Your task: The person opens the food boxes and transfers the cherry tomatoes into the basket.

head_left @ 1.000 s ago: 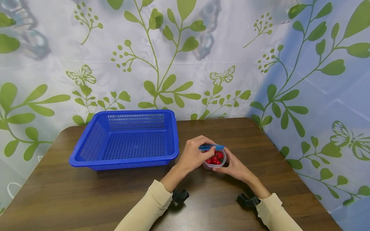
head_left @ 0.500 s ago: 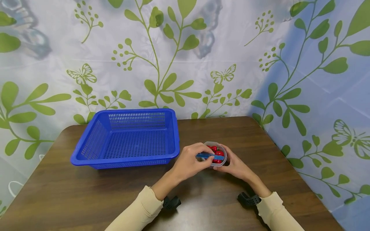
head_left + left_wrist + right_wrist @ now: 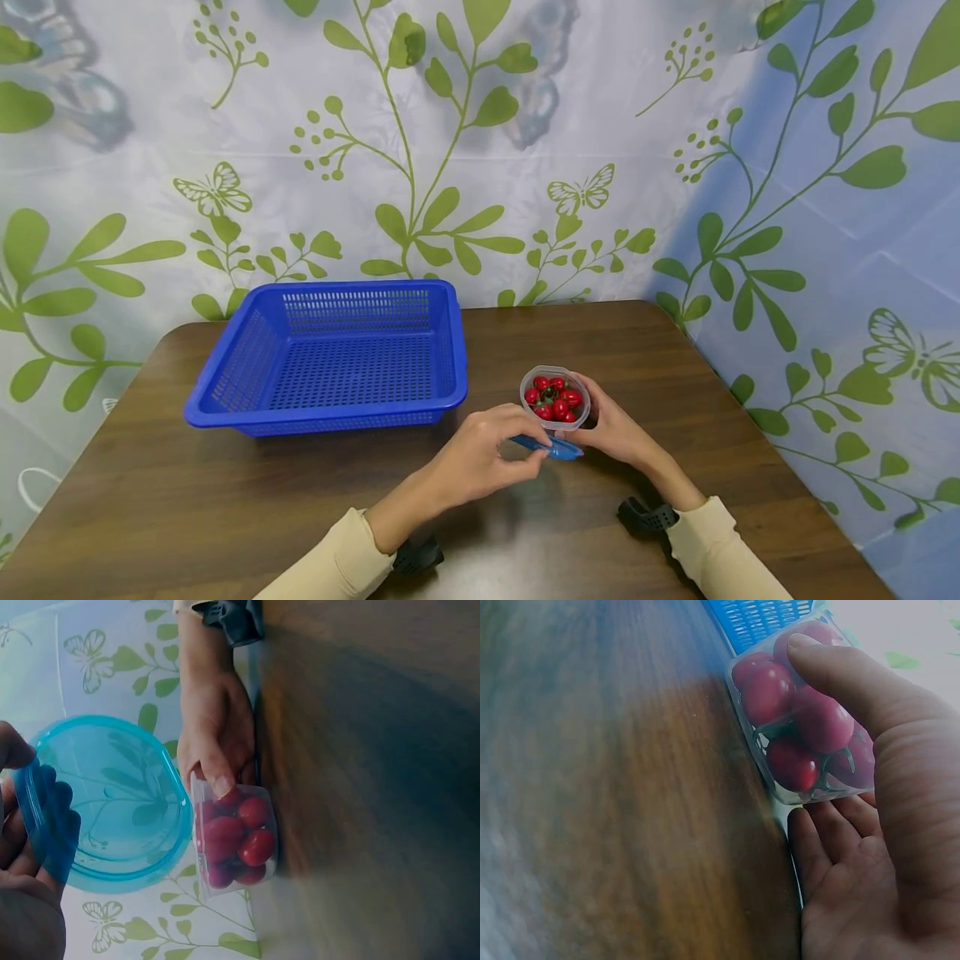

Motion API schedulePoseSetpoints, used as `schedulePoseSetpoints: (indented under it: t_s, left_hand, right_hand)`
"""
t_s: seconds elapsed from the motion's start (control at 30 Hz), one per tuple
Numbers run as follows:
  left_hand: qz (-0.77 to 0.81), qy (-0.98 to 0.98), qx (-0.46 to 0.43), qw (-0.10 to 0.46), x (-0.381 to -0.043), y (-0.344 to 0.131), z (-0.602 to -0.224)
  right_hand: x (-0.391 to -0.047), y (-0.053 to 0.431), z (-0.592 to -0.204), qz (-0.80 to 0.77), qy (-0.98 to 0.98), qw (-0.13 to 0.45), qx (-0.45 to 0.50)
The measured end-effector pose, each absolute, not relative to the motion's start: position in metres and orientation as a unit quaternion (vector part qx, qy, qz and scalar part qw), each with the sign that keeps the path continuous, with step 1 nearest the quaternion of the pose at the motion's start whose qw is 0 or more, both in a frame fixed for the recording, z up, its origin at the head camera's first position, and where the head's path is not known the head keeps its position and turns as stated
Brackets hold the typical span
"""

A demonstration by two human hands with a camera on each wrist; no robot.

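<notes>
In the head view, my left hand (image 3: 487, 457) pinches a translucent blue lid (image 3: 564, 449) at its edge, tilted nearly edge-on. The left wrist view shows the round lid (image 3: 120, 806) broadside, thumb on one face and fingers seen through it. My right hand (image 3: 611, 425) holds a small clear plastic container (image 3: 551, 426) by its right side. Several red cherry tomatoes (image 3: 553, 400) with bits of green stem fill it. In the right wrist view the thumb lies along one wall of the container, with the fingers around its other side. The lid is apart from the container, on its near side.
A blue slatted plastic basket (image 3: 326, 417) stands on the left of the brown wooden table (image 3: 525, 542). A leaf-patterned curtain (image 3: 480, 208) hangs behind the table and along its right side. A dark band sits on each wrist.
The left hand has brought the blue lid from above the container down toward the person, so the tomatoes now show fully. The right hand and container have hardly moved.
</notes>
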State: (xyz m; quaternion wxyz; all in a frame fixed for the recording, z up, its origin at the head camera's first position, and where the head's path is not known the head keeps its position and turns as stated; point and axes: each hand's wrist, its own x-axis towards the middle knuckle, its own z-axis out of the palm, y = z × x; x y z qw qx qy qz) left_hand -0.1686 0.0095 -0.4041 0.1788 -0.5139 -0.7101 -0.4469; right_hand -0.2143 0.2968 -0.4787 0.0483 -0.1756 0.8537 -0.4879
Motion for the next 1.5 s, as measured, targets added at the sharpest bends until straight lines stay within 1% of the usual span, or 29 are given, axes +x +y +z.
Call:
schedulePoseSetpoints:
  t_s: [0.27,0.47,0.87,1.13,1.37,1.5]
  left_hand:
    - [-0.399,-0.7,-0.575,0.142,-0.157,-0.002,-0.414]
    - [-0.342,-0.708,-0.603,0.139,-0.156,-0.007,-0.427]
    - [-0.253,-0.742,-0.611,0.109,-0.155,-0.013,-0.439]
    - [-0.175,-0.759,-0.624,0.06,-0.154,-0.015,-0.441]
    - [-0.167,-0.75,-0.639,0.03,-0.155,-0.016,-0.443]
    - [-0.178,-0.75,-0.637,0.027,-0.156,-0.015,-0.444]
  right_hand:
    - [-0.213,0.295,-0.478,-0.492,0.855,0.049,-0.158]
    - [-0.215,0.296,-0.477,-0.495,0.853,0.051,-0.156]
    - [-0.215,0.296,-0.477,-0.487,0.859,0.049,-0.149]
    - [-0.215,0.296,-0.476,-0.485,0.861,0.054,-0.143]
    - [-0.215,0.294,-0.476,-0.479,0.865,0.054,-0.139]
    - [-0.214,0.294,-0.476,-0.474,0.867,0.052,-0.14]
